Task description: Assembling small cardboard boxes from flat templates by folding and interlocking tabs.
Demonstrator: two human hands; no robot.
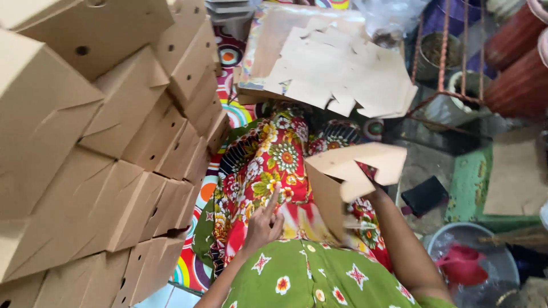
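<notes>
Big stack of folded cardboard boxes point(97, 142) fills the left side, piled high and leaning a bit toward the lap; judging by the tilt, a knock from an elbow could bring the near ones sliding down onto the patterned mat point(197, 259) w/ coloured rings. Next over, left hand point(264, 221) is empty: index finger stuck out straight, pointing up over the floral cloth point(268, 154) on the lap, other fingers curled loosely in, holding nothing, resting on or just above the fabric, can't tell which. Centre-right, the half-folded box point(348, 177) is up over the lap, flaps open and uneven, one panel angled out. Right hand point(370, 193) is mostly hidden behind it; only the forearm and a bit of wrist show, so grip looks closed on the box's far side but how far the fingers wrap can't be told. Risk here, as I read it: box is held one-handed w/ flaps loose, so it could twist or a flap could crease wrong or tear at the slot if pushed w/out the other hand steadying it. Behind, a pile of flat die-cut cardboard blanks point(342, 71) sits at the top, edges overhanging, could slip off toward the metal frame point(442, 68). Far right: black wallet-like thing point(424, 195) on the floor, green bench edge point(469, 182), basin point(502, 256) w/ red item in plastic.
</notes>
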